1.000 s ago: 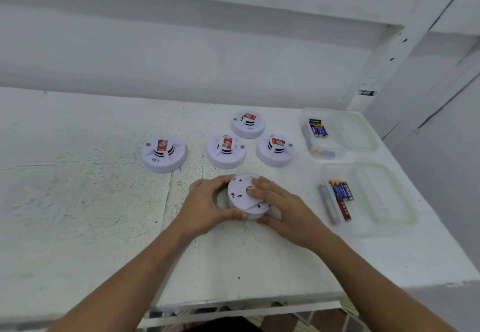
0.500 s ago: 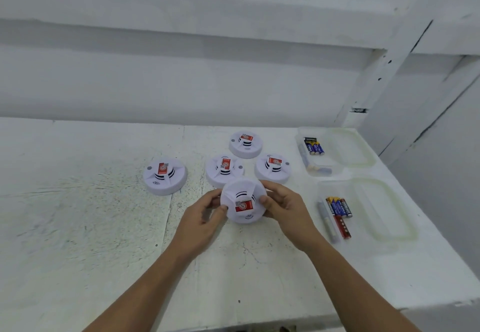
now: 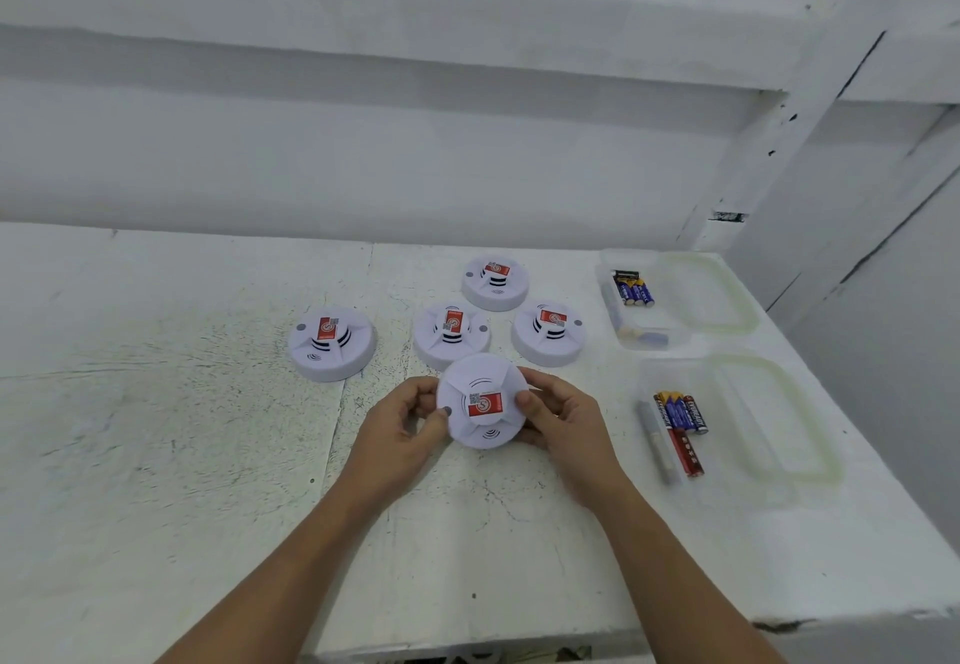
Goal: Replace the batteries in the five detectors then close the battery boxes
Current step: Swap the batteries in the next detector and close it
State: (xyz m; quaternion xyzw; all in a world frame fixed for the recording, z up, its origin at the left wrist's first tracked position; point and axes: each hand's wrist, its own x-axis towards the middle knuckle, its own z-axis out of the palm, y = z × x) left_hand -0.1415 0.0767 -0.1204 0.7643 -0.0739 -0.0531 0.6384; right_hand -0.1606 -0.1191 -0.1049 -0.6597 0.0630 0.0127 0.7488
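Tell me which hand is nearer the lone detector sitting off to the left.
Left. The left hand grips the held detector on the side toward the lone detector; the right hand grips the opposite side, farther off.

Scuffed white table (image 3: 156, 455), four detectors (image 3: 451, 333), two clear tubs (image 3: 727, 435)

- Bare workshop or utility room, by the look of it.
- White-painted surface (image 3: 171, 455), scuffed, speckled, paint cracked.
- Rough whitewashed wall (image 3: 363, 159) close behind.
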